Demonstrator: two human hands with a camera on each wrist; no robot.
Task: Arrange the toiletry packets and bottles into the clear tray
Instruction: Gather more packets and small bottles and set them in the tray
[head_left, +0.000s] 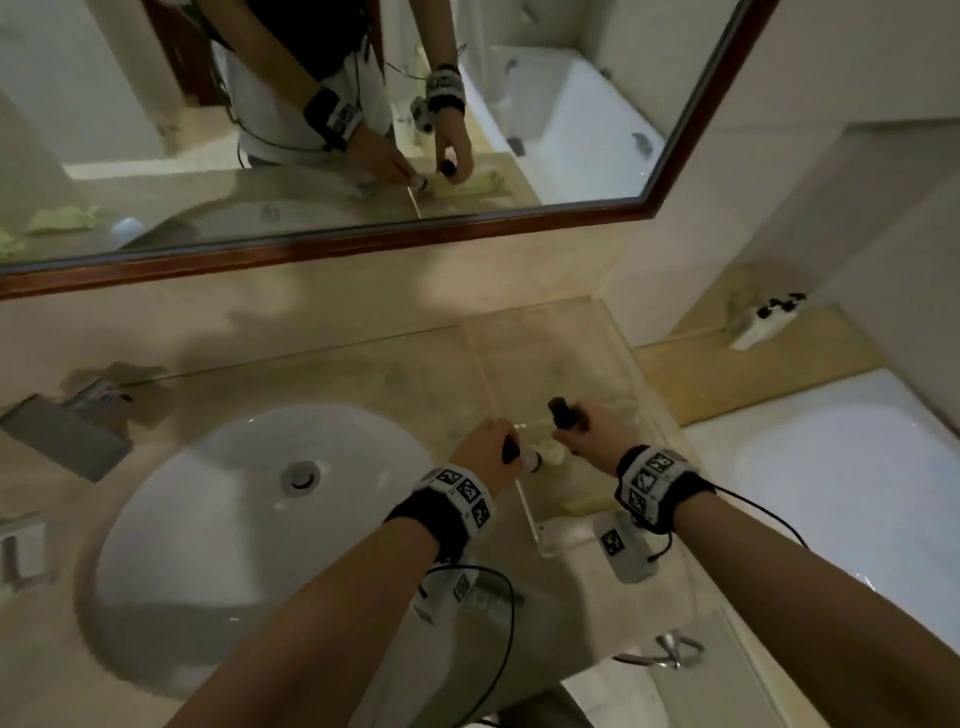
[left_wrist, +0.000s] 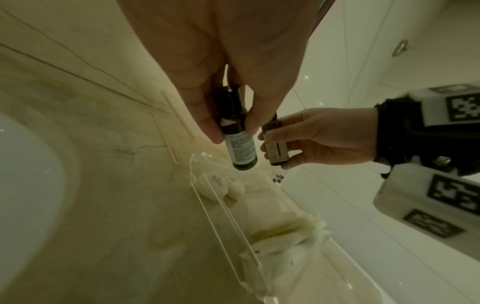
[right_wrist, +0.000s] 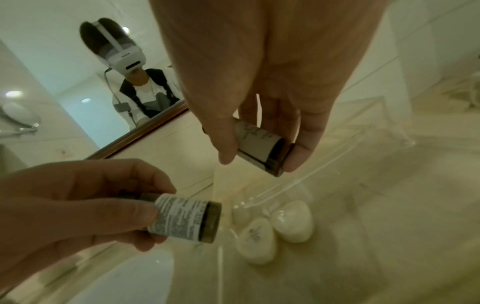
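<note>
My left hand (head_left: 485, 449) grips a small dark bottle with a white printed label (left_wrist: 240, 149), also seen as the labelled bottle (right_wrist: 185, 221) in the right wrist view. My right hand (head_left: 589, 426) pinches a second dark bottle (head_left: 563, 413) with a pale label (right_wrist: 259, 147). Both bottles hang just above the left side of the clear tray (head_left: 524, 499) on the counter. Inside the tray lie white rounded packets (right_wrist: 272, 232) and crumpled pale-green packets (left_wrist: 288, 236) at its near end.
A white sink basin (head_left: 249, 519) sits left of the tray, a bathtub (head_left: 841, 467) to the right. A mirror (head_left: 311, 130) hangs behind the counter. A white box (head_left: 758, 319) stands on the far ledge. A metal faucet part (head_left: 67, 431) lies at the left.
</note>
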